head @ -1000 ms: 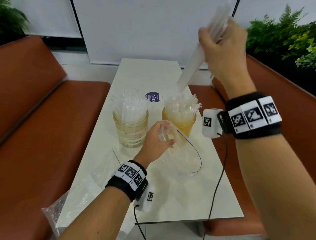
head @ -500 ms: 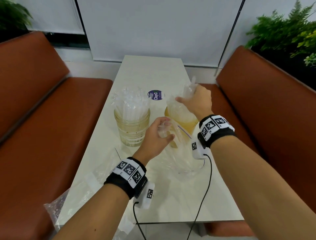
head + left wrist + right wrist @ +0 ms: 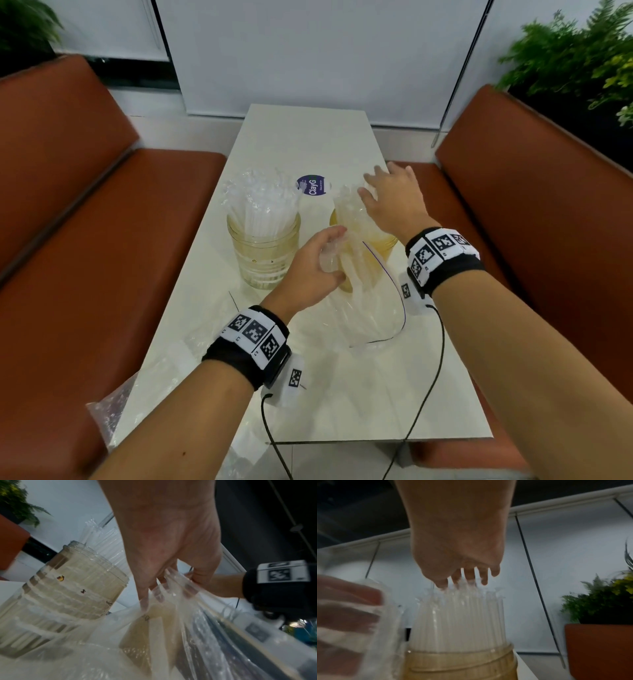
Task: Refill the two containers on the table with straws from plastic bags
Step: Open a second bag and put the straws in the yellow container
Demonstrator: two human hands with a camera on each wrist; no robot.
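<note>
Two ribbed clear jars stand mid-table. The left jar (image 3: 263,253) (image 3: 68,588) is packed with wrapped clear straws (image 3: 260,205). The right, amber-tinted jar (image 3: 383,240) (image 3: 462,662) also holds a bundle of straws (image 3: 346,209) (image 3: 460,615). My right hand (image 3: 390,198) (image 3: 460,580) hovers over that bundle with fingers spread, fingertips touching the straw tops. My left hand (image 3: 315,267) (image 3: 164,585) pinches the mouth of a clear zip bag (image 3: 370,308) (image 3: 171,642) that stands in front of the right jar with a few straws inside.
A white table (image 3: 308,144) runs between two brown benches (image 3: 85,240) (image 3: 531,205). Another plastic bag (image 3: 137,394) lies at the table's near left edge. A round blue sticker (image 3: 313,185) sits behind the jars. Cables (image 3: 428,377) trail from my wrists. Plants (image 3: 575,61) stand at the right.
My right hand came down from high above with a bundle of straws, lowered it into the right jar, and let go; it now rests spread over the tops. Left hand kept hold of the bag.
</note>
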